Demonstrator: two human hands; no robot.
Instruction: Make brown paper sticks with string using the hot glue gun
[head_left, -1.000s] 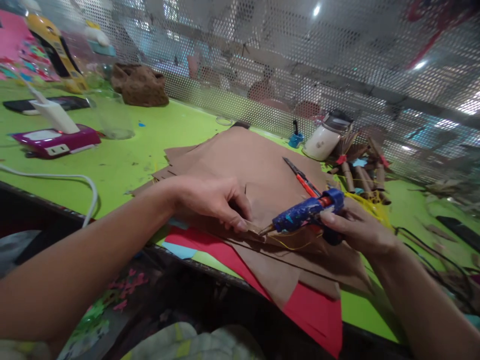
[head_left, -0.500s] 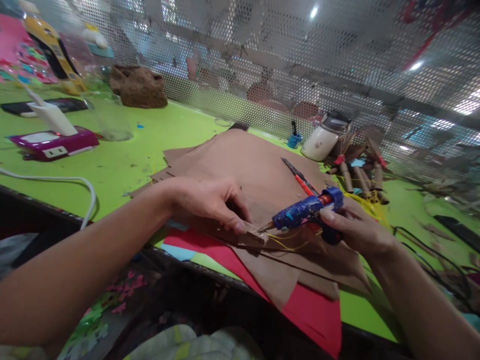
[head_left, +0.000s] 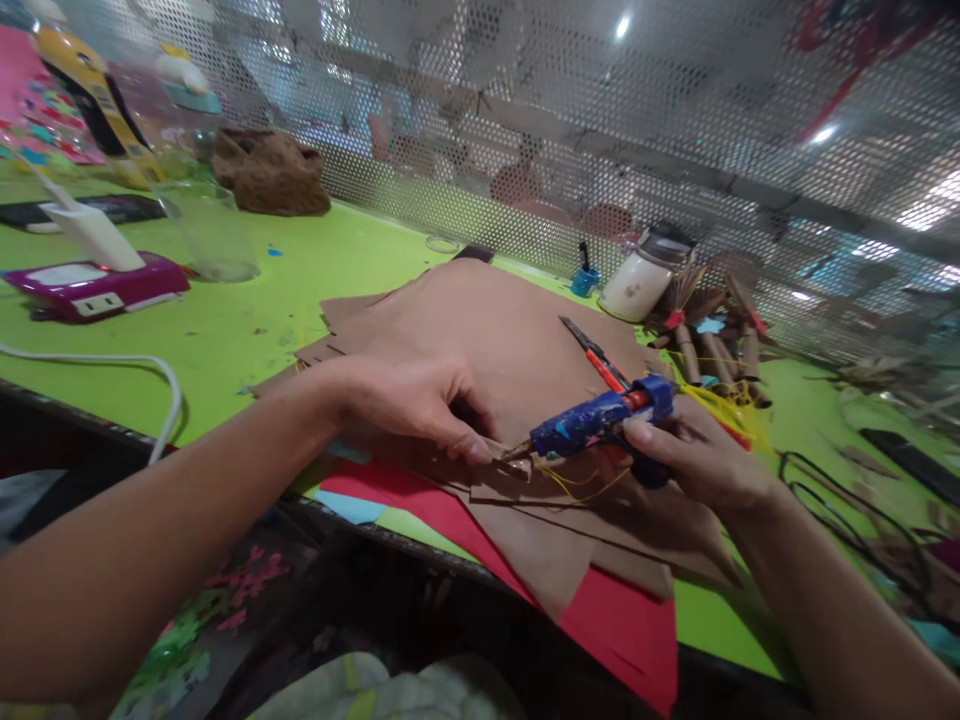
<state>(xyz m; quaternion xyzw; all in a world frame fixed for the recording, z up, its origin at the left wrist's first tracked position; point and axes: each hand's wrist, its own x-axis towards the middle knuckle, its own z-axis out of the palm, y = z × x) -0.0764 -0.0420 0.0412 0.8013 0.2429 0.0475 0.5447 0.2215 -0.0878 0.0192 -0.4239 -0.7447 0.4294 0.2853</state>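
Note:
My right hand (head_left: pixel 694 450) is wrapped round a blue glue gun (head_left: pixel 585 425), its nozzle pointing left and down. The nozzle tip meets a small strip of brown paper (head_left: pixel 517 468) just beside my left thumb. Thumb and fingers of my left hand (head_left: pixel 442 405) pinch that strip; part of it is hidden under them. Beneath both hands lies a stack of brown paper sheets (head_left: pixel 480 310). Thin yellow string (head_left: pixel 574 492) loops out below the glue gun. A red and black utility knife (head_left: pixel 596 355) rests on the stack behind the glue gun.
Red paper (head_left: pixel 622 635) sticks out past the front edge of the green table (head_left: pixel 285 320). At the right are rolled brown paper figures (head_left: pixel 712 350), a white jar (head_left: pixel 641 280) and a black cable (head_left: pixel 847 520). A purple power strip (head_left: pixel 112 285) and clear cup (head_left: pixel 214 235) stand left.
The glue gun has moved slightly left and its nozzle is now closer to my left thumb along the paper strip. My left hand keeps its pinch. The whole view has shifted a little.

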